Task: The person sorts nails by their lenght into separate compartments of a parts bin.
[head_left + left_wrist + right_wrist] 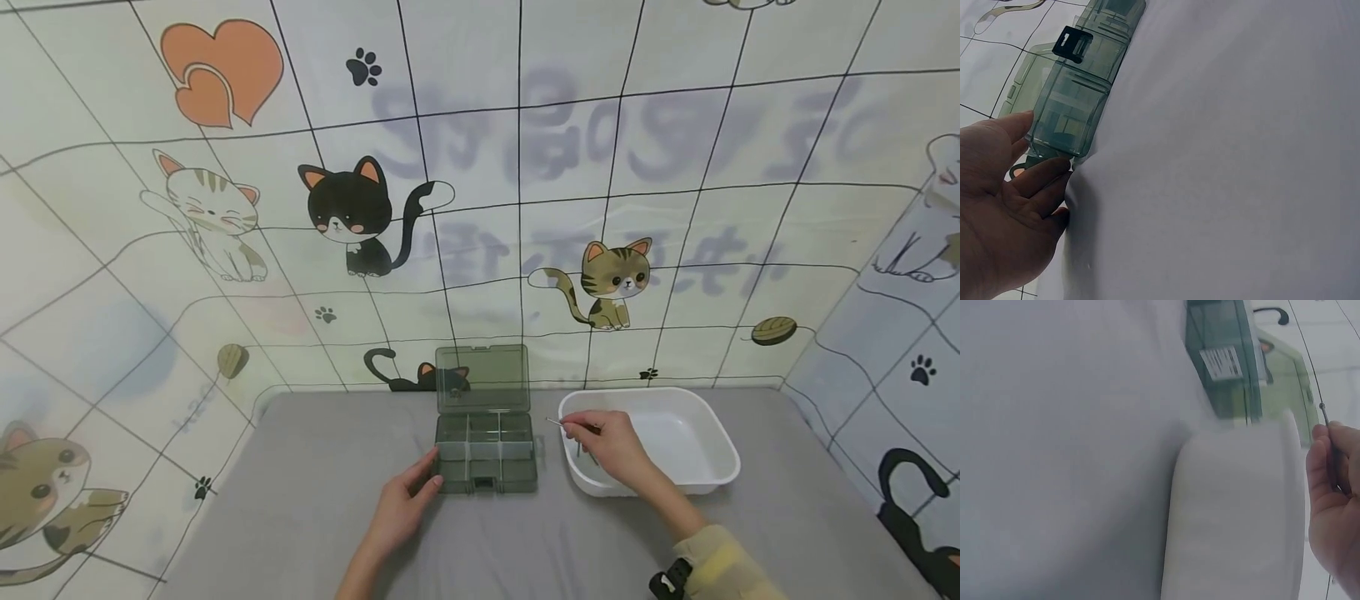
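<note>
A translucent green compartment box [486,483] stands with its lid [482,379] raised against the wall. My left hand [400,510] touches the box's left end with thumb and index fingertips, its fingers loosely extended. In the left wrist view the fingertips sit right at the box's corner, below the black latch [1072,44]. Over the near left part of a white tray [723,467], my right hand [613,446] pinches a thin metal rod [1324,414] with a small rounded tip. The rod points left, toward the box; its other end is mostly hidden by the fingers.
Thin dark pieces [592,457] show in the tray below the right hand. The grey tabletop [322,450] meets a wall cover [480,308] printed with cats and a grid. A black band [671,579] is on the right wrist, beside a yellow sleeve [720,562].
</note>
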Motion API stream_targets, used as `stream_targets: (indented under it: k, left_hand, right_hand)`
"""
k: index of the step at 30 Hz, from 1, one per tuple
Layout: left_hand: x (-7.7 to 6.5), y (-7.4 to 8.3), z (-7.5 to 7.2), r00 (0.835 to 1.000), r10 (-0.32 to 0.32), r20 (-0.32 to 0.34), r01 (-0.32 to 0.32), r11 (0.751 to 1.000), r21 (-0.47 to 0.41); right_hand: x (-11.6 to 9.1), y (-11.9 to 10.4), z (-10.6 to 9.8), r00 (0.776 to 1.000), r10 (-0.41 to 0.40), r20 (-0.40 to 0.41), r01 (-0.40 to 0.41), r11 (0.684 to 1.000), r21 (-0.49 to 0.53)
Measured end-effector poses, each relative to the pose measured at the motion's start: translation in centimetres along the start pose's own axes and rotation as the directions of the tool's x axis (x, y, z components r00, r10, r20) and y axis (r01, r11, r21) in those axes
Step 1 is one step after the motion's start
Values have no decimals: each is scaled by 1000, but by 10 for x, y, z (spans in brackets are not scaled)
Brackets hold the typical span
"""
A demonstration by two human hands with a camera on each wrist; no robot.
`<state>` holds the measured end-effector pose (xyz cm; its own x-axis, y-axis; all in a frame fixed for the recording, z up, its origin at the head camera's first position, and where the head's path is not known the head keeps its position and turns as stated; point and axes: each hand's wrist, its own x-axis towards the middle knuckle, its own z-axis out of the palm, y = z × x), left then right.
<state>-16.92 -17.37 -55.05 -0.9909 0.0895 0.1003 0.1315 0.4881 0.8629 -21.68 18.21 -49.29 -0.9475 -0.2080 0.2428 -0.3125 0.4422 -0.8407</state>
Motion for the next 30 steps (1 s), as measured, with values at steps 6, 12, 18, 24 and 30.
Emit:
stream_targets:
  k: [6,12,18,24,30]
  left_hand:
    - [2,0,-2,999,-26,22,27,1000,-13]
    - [2,1,-1,998,-48,44,48,999,-19]
    - [2,0,0,998,-43,44,44,999,-19]
    - [1,2,-1,998,-47,39,48,999,-11]
    - [-2,4,-2,999,-16,31,16,1000,-10]
  right_hand:
    - [1,-8,16,994,-88,64,91,995,-48]
    - [2,-11,31,976,-182,117,193,977,-94]
    - [5,-15,45,959,-244,146,270,943,-197]
    - [6,-17,51,952,-248,181,288,924,-250]
    - [3,-16,47,963,-216,163,249,941,-228]
